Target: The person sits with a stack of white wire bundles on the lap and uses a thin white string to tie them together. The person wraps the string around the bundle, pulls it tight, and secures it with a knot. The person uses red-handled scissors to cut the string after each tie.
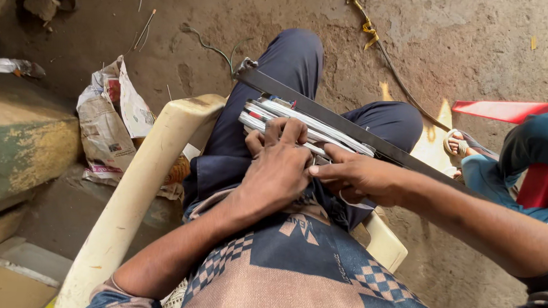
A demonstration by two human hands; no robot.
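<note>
A bundle of thin white and grey strips point(313, 123) lies across my lap, beside a long dark flat metal bar point(350, 128) that runs diagonally from upper left to lower right. My left hand point(277, 168) lies on top of the bundle, fingers curled over its near edge. Coming from the right, my right hand point(360, 176) grips the bundle's lower side with the thumb pressed against the strips. I sit in a cream plastic chair point(136, 190) with my legs in dark blue trousers point(271, 91).
Crumpled newspaper point(110, 123) lies on the dirt floor to the left, next to a worn concrete step point(18, 140). Another person's sandalled foot point(461, 145) and teal clothing point(530, 155) are at the right, by a red plastic piece point(507, 110). A yellow cord point(385, 50) trails over the ground.
</note>
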